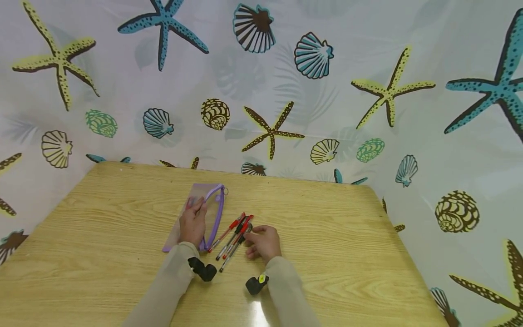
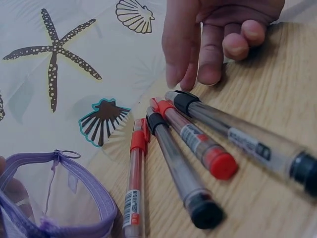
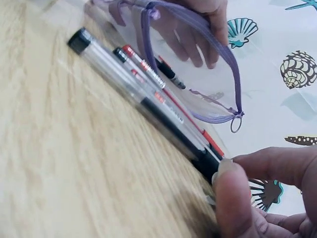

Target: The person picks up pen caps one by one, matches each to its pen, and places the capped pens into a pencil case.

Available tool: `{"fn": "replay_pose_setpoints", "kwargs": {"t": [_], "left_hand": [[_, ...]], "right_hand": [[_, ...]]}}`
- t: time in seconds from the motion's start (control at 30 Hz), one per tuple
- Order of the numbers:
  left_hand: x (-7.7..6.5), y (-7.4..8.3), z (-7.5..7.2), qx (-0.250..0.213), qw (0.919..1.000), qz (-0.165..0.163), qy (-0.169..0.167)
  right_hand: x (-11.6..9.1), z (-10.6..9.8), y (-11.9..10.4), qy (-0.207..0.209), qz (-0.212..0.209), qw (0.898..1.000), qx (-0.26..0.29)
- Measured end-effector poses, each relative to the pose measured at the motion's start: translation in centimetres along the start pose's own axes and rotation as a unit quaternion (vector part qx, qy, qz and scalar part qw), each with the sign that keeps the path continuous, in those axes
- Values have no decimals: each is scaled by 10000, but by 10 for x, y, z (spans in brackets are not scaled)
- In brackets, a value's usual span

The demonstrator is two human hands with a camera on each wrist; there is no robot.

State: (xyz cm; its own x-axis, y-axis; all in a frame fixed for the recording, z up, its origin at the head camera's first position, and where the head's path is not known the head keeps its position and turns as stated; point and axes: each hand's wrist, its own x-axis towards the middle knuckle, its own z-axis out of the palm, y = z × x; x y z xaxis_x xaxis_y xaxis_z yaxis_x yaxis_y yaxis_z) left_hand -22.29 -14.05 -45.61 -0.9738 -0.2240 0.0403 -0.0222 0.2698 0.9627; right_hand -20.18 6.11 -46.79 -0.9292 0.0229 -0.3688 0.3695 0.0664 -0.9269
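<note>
My left hand [image 1: 193, 223] holds a clear zip pouch [image 1: 221, 213] with purple edging, its mouth gaping toward the pens. Through the clear side in the right wrist view, the left fingers [image 3: 185, 42] show, along with a dark pen [image 3: 170, 74]. Several capped gel pens, red and black, lie side by side on the table right of the pouch. At the outermost black pen [image 2: 237, 136], my right hand [image 1: 265, 243] pinches the cap end between thumb [image 3: 232, 196] and index finger. A red pen [image 2: 198, 136] lies right beside that black one.
Pale wood-grain tabletop [image 1: 327, 236] spreads around both hands. Behind it and along the sides hangs a white cloth [image 1: 269, 77] printed with starfish and shells. A small black wrist camera [image 1: 202, 269] sits at each cuff.
</note>
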Motion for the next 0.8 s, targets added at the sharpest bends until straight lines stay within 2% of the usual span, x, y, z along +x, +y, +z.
{"fn": "replay_pose_setpoints", "kwargs": {"t": [0.27,0.8], "left_hand": [[0,1,1,68,9999,-78,-86],[0,0,0,85,10000,-33,25]], "right_hand": [[4,4,-6,84,36,9976,-683],[6,3,-8,81,-8,9927,-1201]]}}
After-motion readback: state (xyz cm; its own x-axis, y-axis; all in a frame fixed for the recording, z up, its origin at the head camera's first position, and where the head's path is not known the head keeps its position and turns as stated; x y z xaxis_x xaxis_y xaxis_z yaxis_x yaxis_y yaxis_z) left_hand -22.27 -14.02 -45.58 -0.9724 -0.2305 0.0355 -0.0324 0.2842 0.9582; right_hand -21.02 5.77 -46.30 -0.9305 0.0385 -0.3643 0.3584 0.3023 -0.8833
